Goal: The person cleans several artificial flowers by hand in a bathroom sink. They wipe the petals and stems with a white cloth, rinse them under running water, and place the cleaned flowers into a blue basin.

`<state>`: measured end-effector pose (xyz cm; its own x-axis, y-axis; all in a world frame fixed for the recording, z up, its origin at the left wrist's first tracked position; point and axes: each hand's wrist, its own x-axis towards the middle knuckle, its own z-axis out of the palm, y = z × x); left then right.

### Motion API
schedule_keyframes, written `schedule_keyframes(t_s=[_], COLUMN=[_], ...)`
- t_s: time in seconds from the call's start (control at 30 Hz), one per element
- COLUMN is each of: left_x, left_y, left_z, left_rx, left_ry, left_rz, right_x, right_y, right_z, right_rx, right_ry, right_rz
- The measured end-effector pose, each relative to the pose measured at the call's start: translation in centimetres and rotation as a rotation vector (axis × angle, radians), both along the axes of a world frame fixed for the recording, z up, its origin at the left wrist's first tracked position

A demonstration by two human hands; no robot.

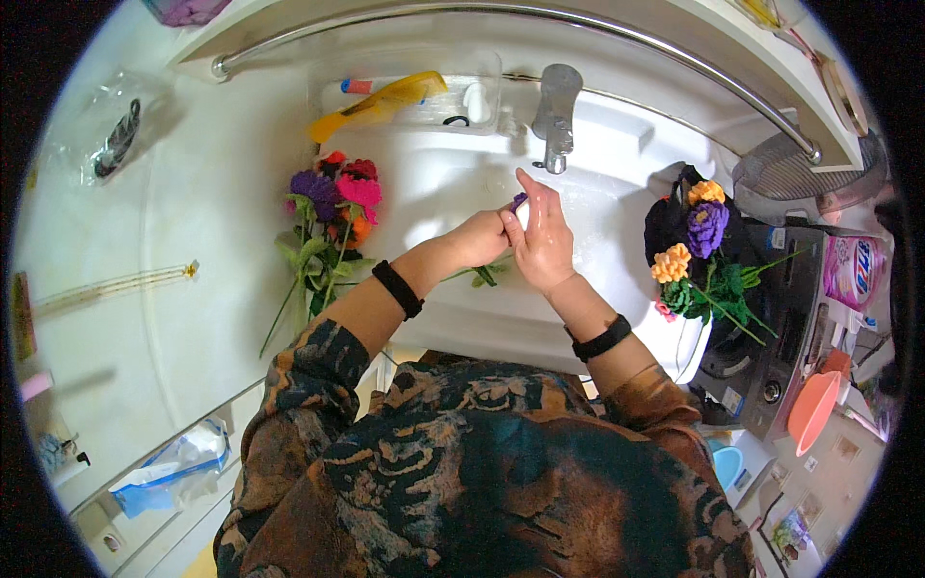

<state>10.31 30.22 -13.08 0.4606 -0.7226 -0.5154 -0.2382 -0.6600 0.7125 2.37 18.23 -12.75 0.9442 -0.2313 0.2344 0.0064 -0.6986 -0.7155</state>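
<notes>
Over a white sink basin (462,318), my two hands meet below the faucet (558,108). My left hand (477,240) is closed around a flower with purple petals (518,200), mostly hidden by the fingers. Its green leaves and stem (488,274) show beneath the hands. A small white object (523,214), possibly soap, sits between the thumb and fingers of my right hand (543,242). That hand looks wet, its index finger extended towards the faucet. Beside the basin's left side lies a bunch of crocheted flowers (336,191); more yellow and purple crocheted flowers (707,227) rest on the right rim.
A clear tray (477,72) behind the basin holds a yellow comb (383,105) and small items. A metal rail (506,9) crosses above. To the right are a grey basket (802,177), a dark appliance (773,339), a pink detergent pack (855,271) and a coral basin (815,412).
</notes>
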Motion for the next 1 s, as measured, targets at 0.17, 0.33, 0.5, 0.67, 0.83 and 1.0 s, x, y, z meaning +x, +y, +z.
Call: schedule_keyframes(t_s=[0.17,0.33,0.5,0.67,0.83,1.0], left_x=[-1.1,-1.9,-0.8,-2.1,-2.8,-0.7], left_y=[1.9,0.7,0.7,0.7,0.9,2.1], left_z=[0.2,1.6,1.8,0.4,0.5,2.5], left_rx=[-0.165,-0.334,-0.177,0.056,-0.052,-0.129], left_ry=[0.310,0.515,0.113,-0.416,-0.257,-0.245], left_rz=[0.058,0.208,0.178,-0.176,-0.103,0.293], right_x=[2.2,1.7,0.9,1.2,0.1,-0.8], right_y=[-2.6,-2.8,-1.5,-2.5,-3.4,-1.5], right_z=[-0.7,-2.7,-2.2,-2.0,-4.2,-6.1], right_rx=[1.064,2.086,2.170,1.480,1.620,1.669], right_ry=[0.716,0.828,0.607,0.805,0.991,1.100], right_rz=[0.100,0.113,0.073,-0.200,-0.081,-0.066])
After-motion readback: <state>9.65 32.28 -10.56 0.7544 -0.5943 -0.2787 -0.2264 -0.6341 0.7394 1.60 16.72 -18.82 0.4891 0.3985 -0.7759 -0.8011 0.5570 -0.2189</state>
